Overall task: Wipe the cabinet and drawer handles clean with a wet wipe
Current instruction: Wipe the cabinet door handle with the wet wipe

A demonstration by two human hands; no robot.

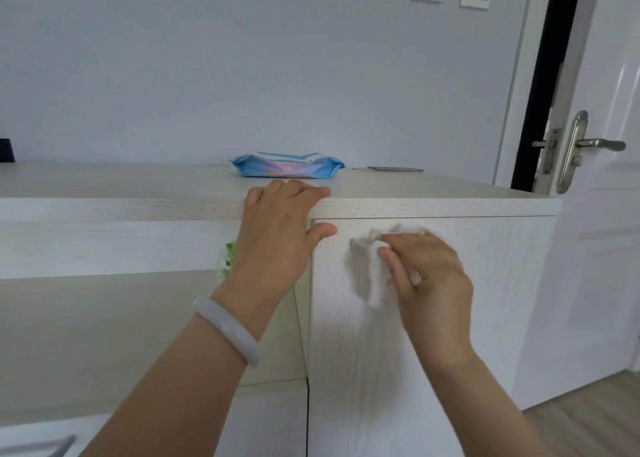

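Observation:
My right hand (429, 283) presses a white wet wipe (377, 283) against the upright handle (358, 269) of the white cabinet door (485, 301); the wipe and handle look blurred. My left hand (277, 235) grips the front edge of the cabinet top (138, 186), fingers over the top and thumb on the door's upper corner. A pale bangle sits on that wrist. A blue wet wipe pack (287, 166) lies on the cabinet top just behind my left hand. A drawer handle (41, 448) shows at the bottom left.
An open shelf recess (121, 335) lies left of the door, with a green-and-white packet (227, 259) partly hidden behind my left wrist. A white room door with a metal lever handle (595, 143) stands at the right. A flat dark item (391, 169) lies on the top.

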